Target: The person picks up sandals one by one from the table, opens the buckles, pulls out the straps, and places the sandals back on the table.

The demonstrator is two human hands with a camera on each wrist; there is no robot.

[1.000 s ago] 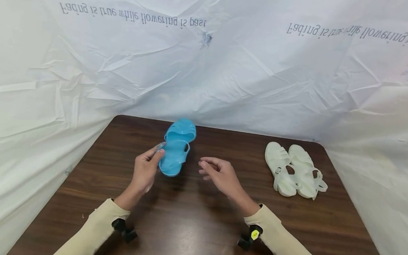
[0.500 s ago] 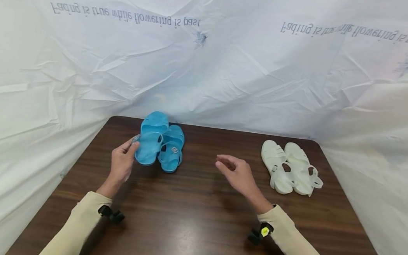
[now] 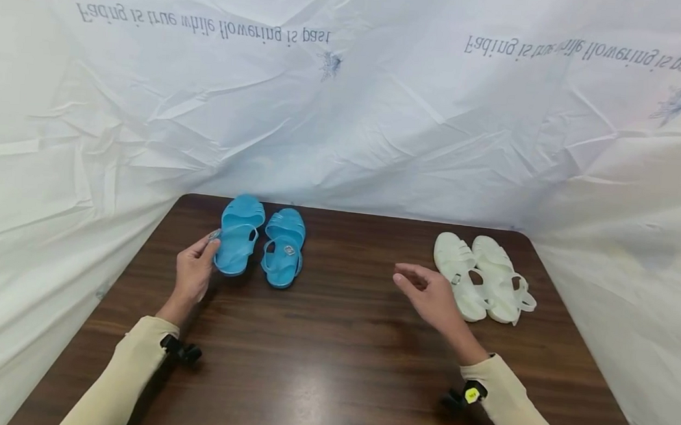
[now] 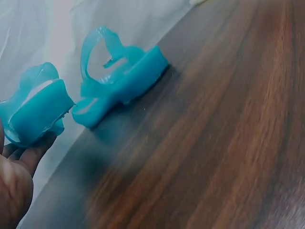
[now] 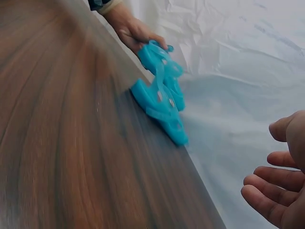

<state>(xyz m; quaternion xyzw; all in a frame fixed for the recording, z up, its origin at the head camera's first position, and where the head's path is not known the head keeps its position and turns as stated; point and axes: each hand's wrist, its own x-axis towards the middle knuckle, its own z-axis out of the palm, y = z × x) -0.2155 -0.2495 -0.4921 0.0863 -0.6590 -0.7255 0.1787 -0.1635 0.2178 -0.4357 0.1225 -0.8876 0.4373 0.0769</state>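
Observation:
My left hand [image 3: 194, 270] pinches a blue sandal [image 3: 235, 248] by its left side near the buckle. In the left wrist view some fingers reach beneath this held sandal [image 4: 40, 112], and its sole looks a little off the table. Just right of it, a second blue sandal [image 3: 282, 261] rests on the table, toe toward the back edge. A narrow gap separates the pair in the head view. With nothing in its grasp, my right hand [image 3: 433, 297] hovers with relaxed fingers, just left of a pair of white sandals [image 3: 502, 290].
The dark wood table [image 3: 321, 341] has rounded far corners. White sheeting [image 3: 346, 122] with printed words hangs behind it and along both sides. A small camera is strapped to each wrist.
My left hand has carried its blue sandal leftward and lower, uncovering the second blue sandal that was hidden behind it. My right hand has moved right, toward the white sandals.

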